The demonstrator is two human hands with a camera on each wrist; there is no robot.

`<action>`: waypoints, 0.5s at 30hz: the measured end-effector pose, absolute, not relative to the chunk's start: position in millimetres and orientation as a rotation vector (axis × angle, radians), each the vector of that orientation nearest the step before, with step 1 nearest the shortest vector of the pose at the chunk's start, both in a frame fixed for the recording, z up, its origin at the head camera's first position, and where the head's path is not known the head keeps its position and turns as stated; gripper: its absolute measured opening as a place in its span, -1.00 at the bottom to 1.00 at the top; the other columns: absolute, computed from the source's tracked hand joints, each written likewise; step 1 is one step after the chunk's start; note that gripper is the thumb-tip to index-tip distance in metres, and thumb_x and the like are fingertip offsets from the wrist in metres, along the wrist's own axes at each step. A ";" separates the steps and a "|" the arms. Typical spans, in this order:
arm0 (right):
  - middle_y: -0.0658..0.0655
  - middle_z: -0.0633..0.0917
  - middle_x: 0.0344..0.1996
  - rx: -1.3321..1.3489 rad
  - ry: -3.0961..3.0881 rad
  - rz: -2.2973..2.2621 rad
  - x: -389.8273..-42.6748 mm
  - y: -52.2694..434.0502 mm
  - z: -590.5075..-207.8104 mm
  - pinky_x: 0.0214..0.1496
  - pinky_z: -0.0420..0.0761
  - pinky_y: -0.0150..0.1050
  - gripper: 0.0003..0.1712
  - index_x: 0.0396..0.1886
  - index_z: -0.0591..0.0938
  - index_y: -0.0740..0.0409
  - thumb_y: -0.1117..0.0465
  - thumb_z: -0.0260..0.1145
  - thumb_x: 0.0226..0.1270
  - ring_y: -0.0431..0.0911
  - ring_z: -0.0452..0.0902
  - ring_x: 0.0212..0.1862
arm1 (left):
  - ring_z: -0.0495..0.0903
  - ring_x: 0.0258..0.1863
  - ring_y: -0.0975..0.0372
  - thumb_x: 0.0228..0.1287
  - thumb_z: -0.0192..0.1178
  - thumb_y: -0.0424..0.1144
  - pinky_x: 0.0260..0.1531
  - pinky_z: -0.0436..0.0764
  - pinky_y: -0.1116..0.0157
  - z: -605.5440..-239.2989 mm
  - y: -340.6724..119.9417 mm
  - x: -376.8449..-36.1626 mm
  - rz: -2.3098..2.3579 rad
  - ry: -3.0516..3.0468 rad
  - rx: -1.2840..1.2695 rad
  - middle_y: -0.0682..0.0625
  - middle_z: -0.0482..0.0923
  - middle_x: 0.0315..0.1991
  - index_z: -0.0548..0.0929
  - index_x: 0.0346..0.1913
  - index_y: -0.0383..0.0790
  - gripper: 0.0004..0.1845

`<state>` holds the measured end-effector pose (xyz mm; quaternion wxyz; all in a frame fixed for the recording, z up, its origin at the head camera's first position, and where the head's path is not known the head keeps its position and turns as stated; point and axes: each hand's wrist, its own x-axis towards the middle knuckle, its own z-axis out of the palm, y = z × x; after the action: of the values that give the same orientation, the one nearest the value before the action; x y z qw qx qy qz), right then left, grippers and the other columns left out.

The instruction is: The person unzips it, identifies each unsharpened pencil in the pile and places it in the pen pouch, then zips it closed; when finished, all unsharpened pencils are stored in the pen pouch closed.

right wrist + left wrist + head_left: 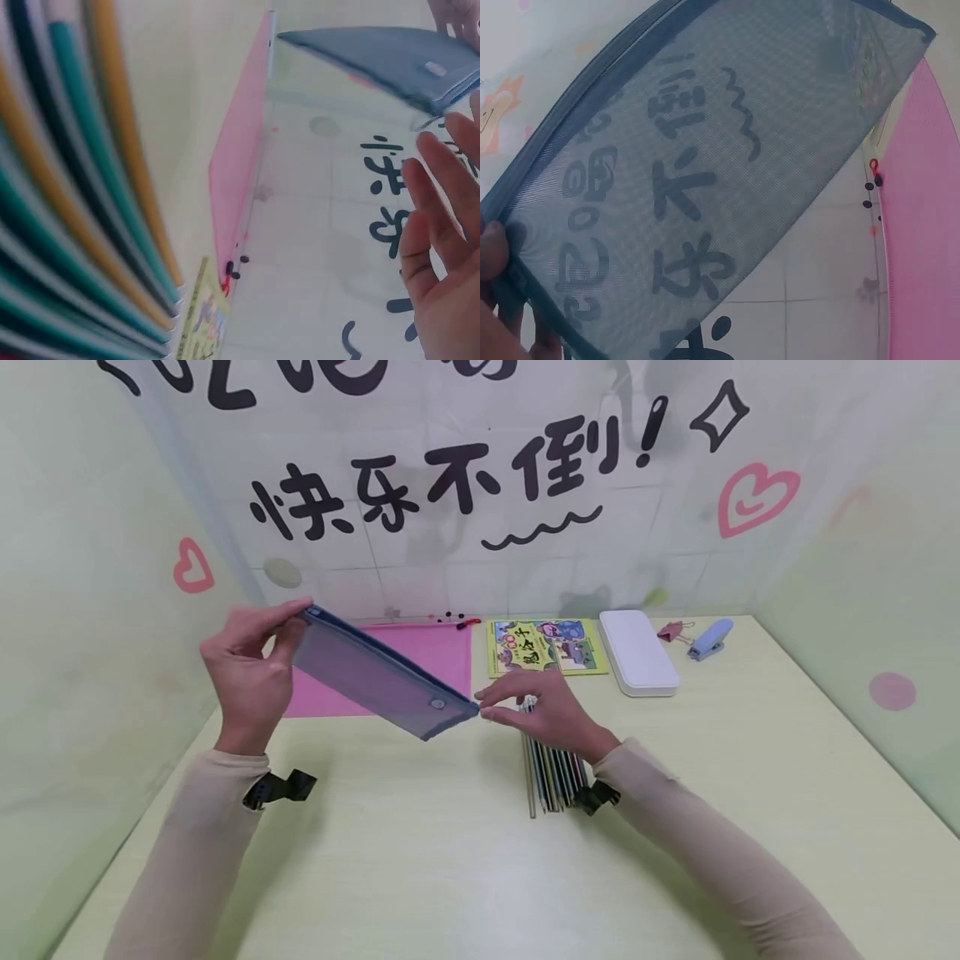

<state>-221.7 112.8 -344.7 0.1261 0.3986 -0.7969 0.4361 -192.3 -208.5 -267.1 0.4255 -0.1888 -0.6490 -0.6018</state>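
Head view shows the left hand (251, 668) raised, thumb and fingers clamped on the near-left end of a flat, grey-blue, see-through mesh pouch (367, 672) with a darker bound edge. Lower and across from it, the right hand (551, 710) brings thumb and forefinger together on the pouch's opposite corner, so the pouch hangs aslant between the two hands, off the pale wooden table (420, 860). In the left wrist view, black wall lettering shows through the mesh; whether the long edge is unzipped cannot be told.

Below the right hand lies a bundle of slim, multicoloured pencils (551, 781). Past the pouch, beyond the left hand, is a flat pink rectangular sheet or case (420, 668); beyond the right hand sit a yellow-green illustrated booklet (547, 647) and, farther right, a white rounded box (639, 653) and a light-blue stapler (710, 639).

The step in hand appears to be handling the pouch at its edge. The next move likely calls for a steady left hold while the right fingertips work that corner.
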 end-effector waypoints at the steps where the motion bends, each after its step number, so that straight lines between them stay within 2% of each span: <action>1: 0.04 0.84 -0.17 1.178 -2.325 1.262 -221.7 110.1 -342.9 -0.19 0.64 -0.15 -0.87 -0.21 0.83 0.05 0.25 0.47 0.25 -0.14 0.73 -0.09 | 0.43 -0.27 0.29 0.21 0.22 -0.66 -0.20 0.51 0.47 -266.7 -206.7 -194.4 -1.468 -1.647 -0.480 0.26 0.75 -0.33 0.75 -0.15 -0.54 -0.81; 4: 0.02 0.84 -0.18 1.204 -2.301 1.249 -222.9 100.2 -335.8 -0.17 0.61 -0.18 -0.85 -0.16 0.83 0.05 0.25 0.44 0.29 -0.18 0.69 -0.13 | 0.40 -0.27 0.33 0.22 0.23 -0.64 -0.24 0.37 0.41 -264.4 -200.7 -198.9 -1.363 -1.707 -0.505 0.36 0.75 -0.32 0.79 -0.17 -0.43 -0.79; 5: 0.03 0.84 -0.18 1.206 -2.287 1.244 -223.7 96.8 -333.7 -0.25 0.59 -0.17 -0.84 -0.15 0.82 0.05 0.27 0.44 0.29 -0.18 0.67 -0.15 | 0.41 -0.27 0.34 0.21 0.23 -0.64 -0.23 0.34 0.40 -263.7 -198.4 -200.1 -1.348 -1.712 -0.520 0.35 0.76 -0.31 0.80 -0.18 -0.40 -0.78; 9: 0.04 0.84 -0.19 1.210 -2.255 1.235 -225.3 82.9 -325.5 -0.26 0.59 -0.17 -0.82 -0.15 0.82 0.06 0.32 0.43 0.28 -0.17 0.62 -0.20 | 0.46 -0.26 0.33 0.18 0.23 -0.66 -0.14 0.34 0.37 -262.0 -188.7 -203.7 -1.355 -1.697 -0.596 0.25 0.79 -0.32 0.83 -0.22 -0.33 -0.73; 15: 0.05 0.84 -0.23 1.177 -2.281 1.234 -224.4 70.3 -318.4 -0.24 0.57 -0.25 -0.81 -0.15 0.82 0.09 0.31 0.44 0.26 -0.17 0.62 -0.24 | 0.46 -0.26 0.32 0.16 0.20 -0.69 -0.15 0.34 0.38 -263.5 -175.5 -205.7 -1.363 -1.694 -0.658 0.30 0.78 -0.33 0.82 -0.25 -0.39 -0.73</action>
<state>-224.4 70.3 -318.4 0.1462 0.4088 -0.7923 0.4288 -205.7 -175.5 -263.5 0.4214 -0.2627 -0.6761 -0.5443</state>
